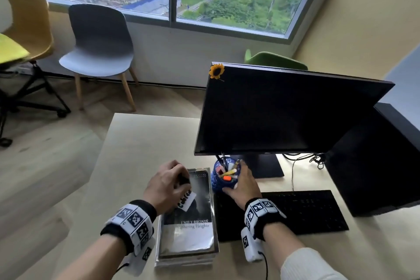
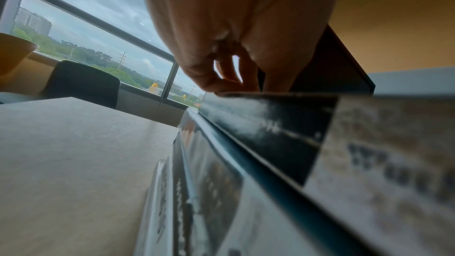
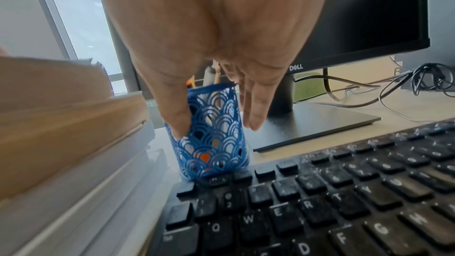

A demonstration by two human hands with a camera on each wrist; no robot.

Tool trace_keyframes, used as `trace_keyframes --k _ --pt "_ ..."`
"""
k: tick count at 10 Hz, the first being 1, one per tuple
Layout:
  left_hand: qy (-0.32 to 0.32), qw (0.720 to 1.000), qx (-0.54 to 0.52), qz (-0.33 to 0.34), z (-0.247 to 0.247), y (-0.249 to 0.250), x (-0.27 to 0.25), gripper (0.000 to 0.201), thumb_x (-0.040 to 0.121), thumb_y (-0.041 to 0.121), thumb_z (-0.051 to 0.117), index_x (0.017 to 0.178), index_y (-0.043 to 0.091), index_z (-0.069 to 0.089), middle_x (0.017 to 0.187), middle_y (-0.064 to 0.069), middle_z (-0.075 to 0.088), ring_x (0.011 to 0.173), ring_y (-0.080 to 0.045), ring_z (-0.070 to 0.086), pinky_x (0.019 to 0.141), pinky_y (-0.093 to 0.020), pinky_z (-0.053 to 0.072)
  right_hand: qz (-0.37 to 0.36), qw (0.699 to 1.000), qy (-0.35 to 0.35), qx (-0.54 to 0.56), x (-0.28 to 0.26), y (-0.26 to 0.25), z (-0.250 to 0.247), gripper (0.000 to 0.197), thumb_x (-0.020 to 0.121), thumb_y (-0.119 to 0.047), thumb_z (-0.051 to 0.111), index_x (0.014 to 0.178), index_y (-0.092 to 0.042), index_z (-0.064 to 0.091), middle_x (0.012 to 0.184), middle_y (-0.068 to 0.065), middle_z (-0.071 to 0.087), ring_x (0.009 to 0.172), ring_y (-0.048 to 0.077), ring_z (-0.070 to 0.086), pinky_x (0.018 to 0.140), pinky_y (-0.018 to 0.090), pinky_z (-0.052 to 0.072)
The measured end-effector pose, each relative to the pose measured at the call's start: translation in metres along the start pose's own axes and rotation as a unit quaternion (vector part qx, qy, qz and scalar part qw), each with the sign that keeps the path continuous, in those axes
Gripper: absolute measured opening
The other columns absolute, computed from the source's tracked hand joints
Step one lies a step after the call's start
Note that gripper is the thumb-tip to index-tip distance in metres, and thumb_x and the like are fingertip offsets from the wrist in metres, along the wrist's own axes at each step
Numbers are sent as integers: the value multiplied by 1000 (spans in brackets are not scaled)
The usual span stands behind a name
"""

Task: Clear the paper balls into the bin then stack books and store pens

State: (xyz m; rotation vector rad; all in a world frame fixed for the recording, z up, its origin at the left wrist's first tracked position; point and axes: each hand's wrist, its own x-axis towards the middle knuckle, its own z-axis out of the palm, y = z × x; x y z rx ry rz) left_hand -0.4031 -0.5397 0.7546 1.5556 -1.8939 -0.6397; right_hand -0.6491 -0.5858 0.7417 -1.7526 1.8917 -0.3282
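Head view: right hand (image 1: 242, 185) grasps the pen holder (image 1: 223, 177); left hand (image 1: 167, 185), fingers curled, grips an eraser (image 1: 186, 200).

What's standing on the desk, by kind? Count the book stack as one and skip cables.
Monitor: 1
Keyboard: 1
Pen holder: 1
Book stack: 1
PC tower: 1
Total: 5

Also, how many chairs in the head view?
3: yellow shell chair far left, grey wooden-legged shell chair beside it, green chair back behind the black monitor. Lime-green seat cut off at left edge may be a fourth.
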Motion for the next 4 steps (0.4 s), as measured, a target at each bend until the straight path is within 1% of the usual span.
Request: trace_keyframes --k 1,2,3,4 --pt "6 1000 12 1 1 2 -1 16 78 24 75 87 22 61 95 8 54 85 -11 52 72 -24 50 -8 1000 -24 -5 -14 -1 -17 88 75 -30 77 145 -15 27 143 7 38 130 24 44 107 31 36" --pt "31 999 43 14 4 7 -10 14 81 25 71 89 24 61 97 9 55 82 -12 54 67 -25 50 -49 994 -94 -22 -40 -3 -47 62 80 -38 71 134 -19 46 132 2 52 119 19 52 104 29 40" --pt "76 995 43 41 8 9 -24 11 82 32 63 90 34 56 99 17 59 75 -8 59 61 -27 53 -71 979 -187 -41 -64 5 -95 58 79 -51 69 129 -25 53 116 -6 63 104 10 61 96 25 47" --pt "144 989 5 45 16 17 -53 12 83 50 52 87 39 56 109 31 59 79 1 64 64 -20 53 -90 983 -153 -50 -94 19 -154 59 79 -58 64 131 -32 50 116 -15 56 99 -1 58 89 10 44"
